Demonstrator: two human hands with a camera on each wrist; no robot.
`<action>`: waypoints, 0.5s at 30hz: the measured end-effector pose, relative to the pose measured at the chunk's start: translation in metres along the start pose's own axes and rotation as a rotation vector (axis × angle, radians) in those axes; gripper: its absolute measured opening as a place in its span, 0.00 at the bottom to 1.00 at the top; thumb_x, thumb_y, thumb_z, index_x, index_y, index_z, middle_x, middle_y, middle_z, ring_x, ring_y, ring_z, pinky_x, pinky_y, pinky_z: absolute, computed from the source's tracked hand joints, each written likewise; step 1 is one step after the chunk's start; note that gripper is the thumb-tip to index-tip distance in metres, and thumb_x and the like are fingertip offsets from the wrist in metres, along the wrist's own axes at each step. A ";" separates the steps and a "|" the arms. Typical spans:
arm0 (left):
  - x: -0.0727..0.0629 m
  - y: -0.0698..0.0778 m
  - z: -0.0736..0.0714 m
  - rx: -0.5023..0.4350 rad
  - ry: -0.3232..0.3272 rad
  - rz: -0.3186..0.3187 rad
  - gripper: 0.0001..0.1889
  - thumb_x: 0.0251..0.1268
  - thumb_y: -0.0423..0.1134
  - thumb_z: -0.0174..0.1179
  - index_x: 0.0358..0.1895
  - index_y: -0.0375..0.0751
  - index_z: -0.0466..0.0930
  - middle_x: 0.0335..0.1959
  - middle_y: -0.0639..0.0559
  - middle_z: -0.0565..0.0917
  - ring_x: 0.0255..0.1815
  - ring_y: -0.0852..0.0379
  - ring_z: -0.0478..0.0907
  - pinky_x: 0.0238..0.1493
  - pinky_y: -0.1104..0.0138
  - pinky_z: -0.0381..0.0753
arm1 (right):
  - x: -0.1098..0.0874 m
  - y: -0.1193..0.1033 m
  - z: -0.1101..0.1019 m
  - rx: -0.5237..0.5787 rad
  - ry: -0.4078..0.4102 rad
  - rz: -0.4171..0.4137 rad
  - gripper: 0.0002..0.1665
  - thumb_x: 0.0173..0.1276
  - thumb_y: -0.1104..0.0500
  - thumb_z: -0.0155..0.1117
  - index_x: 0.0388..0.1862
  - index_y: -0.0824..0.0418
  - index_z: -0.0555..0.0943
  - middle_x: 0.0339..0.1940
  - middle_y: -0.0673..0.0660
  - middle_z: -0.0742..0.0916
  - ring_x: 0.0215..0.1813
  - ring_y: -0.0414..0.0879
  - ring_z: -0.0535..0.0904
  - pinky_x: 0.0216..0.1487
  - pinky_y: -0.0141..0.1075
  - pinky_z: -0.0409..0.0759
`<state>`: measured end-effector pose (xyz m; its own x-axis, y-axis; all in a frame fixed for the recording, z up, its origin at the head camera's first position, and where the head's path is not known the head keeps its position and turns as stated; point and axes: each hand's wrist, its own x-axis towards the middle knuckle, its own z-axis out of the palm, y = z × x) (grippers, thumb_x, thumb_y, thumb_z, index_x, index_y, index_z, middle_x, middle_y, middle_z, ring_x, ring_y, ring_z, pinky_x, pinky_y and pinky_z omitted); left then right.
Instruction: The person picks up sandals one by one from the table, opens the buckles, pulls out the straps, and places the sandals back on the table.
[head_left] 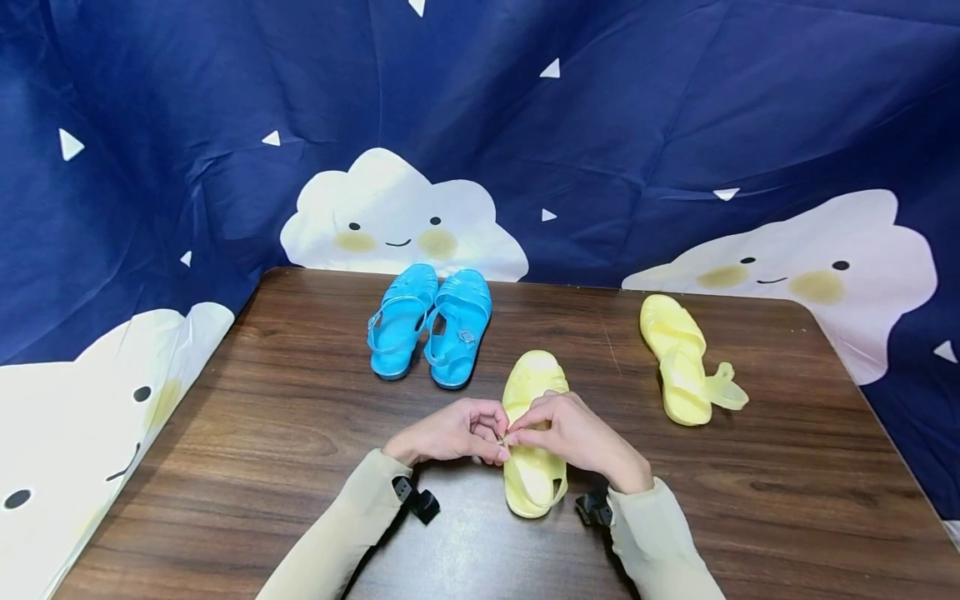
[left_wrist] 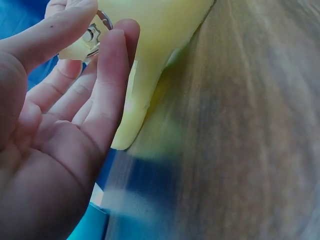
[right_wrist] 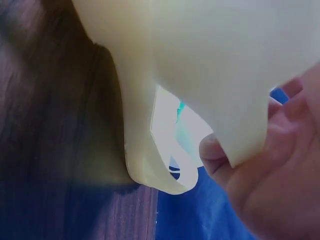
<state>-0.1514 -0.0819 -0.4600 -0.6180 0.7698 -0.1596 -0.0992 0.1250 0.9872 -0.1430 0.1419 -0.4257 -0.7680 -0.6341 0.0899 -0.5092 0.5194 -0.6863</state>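
A yellow jelly sandal (head_left: 536,375) lies on the table in front of me, toe pointing away. Over its left side my left hand (head_left: 453,432) pinches the small metal buckle (left_wrist: 92,34) between thumb and fingers. My right hand (head_left: 577,429) reaches across the sandal from the right and pinches the end of its strap beside the buckle. In the right wrist view the strap (right_wrist: 240,130) runs down to the right thumb and fingers. Whether the strap end passes through the buckle is hidden by the fingertips.
Two blue sandals (head_left: 461,329) stand side by side at the back left of the brown wooden table (head_left: 300,400). Another yellow sandal (head_left: 663,325) lies to the right, its strap (head_left: 726,388) splayed outward. A dark blue cloud-patterned cloth (head_left: 600,125) hangs behind the table.
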 end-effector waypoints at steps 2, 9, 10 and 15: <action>0.000 0.000 0.000 -0.002 0.008 -0.003 0.10 0.60 0.27 0.63 0.39 0.32 0.71 0.29 0.54 0.84 0.27 0.61 0.79 0.28 0.71 0.76 | 0.000 -0.001 0.001 -0.014 0.014 -0.006 0.06 0.61 0.49 0.69 0.33 0.47 0.90 0.28 0.38 0.86 0.35 0.33 0.74 0.39 0.29 0.72; -0.001 0.002 0.001 -0.017 0.024 -0.009 0.09 0.60 0.27 0.63 0.39 0.32 0.71 0.29 0.53 0.84 0.28 0.60 0.80 0.28 0.71 0.78 | 0.002 -0.005 0.002 -0.049 0.076 -0.005 0.04 0.59 0.50 0.72 0.29 0.46 0.89 0.25 0.38 0.86 0.34 0.33 0.74 0.39 0.29 0.71; -0.001 0.002 0.001 -0.018 0.023 -0.010 0.09 0.60 0.27 0.63 0.39 0.32 0.71 0.29 0.53 0.84 0.28 0.60 0.80 0.29 0.71 0.78 | 0.002 -0.006 0.002 -0.050 0.083 0.001 0.04 0.58 0.50 0.72 0.28 0.46 0.89 0.25 0.38 0.86 0.33 0.33 0.74 0.39 0.30 0.71; -0.001 0.002 0.001 -0.028 0.017 -0.005 0.10 0.60 0.27 0.63 0.39 0.31 0.70 0.29 0.53 0.84 0.28 0.59 0.81 0.29 0.71 0.79 | 0.002 -0.008 0.002 -0.054 0.097 0.038 0.04 0.57 0.50 0.73 0.26 0.46 0.89 0.25 0.38 0.87 0.33 0.33 0.74 0.39 0.30 0.71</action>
<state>-0.1500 -0.0817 -0.4579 -0.6304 0.7586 -0.1646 -0.1243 0.1107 0.9861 -0.1397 0.1352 -0.4211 -0.8199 -0.5562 0.1358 -0.4972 0.5741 -0.6505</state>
